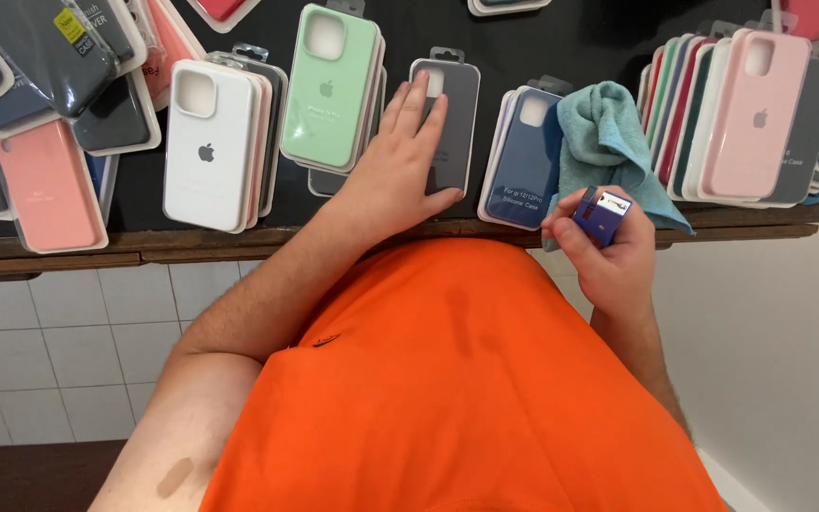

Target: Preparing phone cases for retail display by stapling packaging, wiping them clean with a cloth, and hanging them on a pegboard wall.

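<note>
Nearest the camera is the person's orange shirt (466,379), filling the lower frame above a white tiled floor (59,351). Just beyond it, the right hand (609,251) is closed around a small blue box-shaped item (602,216) with a pale end face, thumb on one side and fingers wrapped behind; the item is held just off the front edge of the wooden table (68,248). It appears light and rigid, and a pinch across its two flat sides looks the soundest hold. Farther in, the left hand (409,156) lies flat, fingers extended and close together, palm down on a dark grey phone case pack (457,123) resting on the black tabletop. That pack looks light, with a stiff clear shell likely to be smooth and slippery under a flat palm; its long edges or the hanger tab at the top appear to be the better places to take hold. Just beside it to the right sits a navy case pack (523,161), partly covered by a crumpled teal cloth (609,133), which looks soft and limp. Left of the hand stand a mint green case stack (329,90) and a white case stack (208,142). Farther right, a pink case (755,109) fronts a row of upright packs.
</note>
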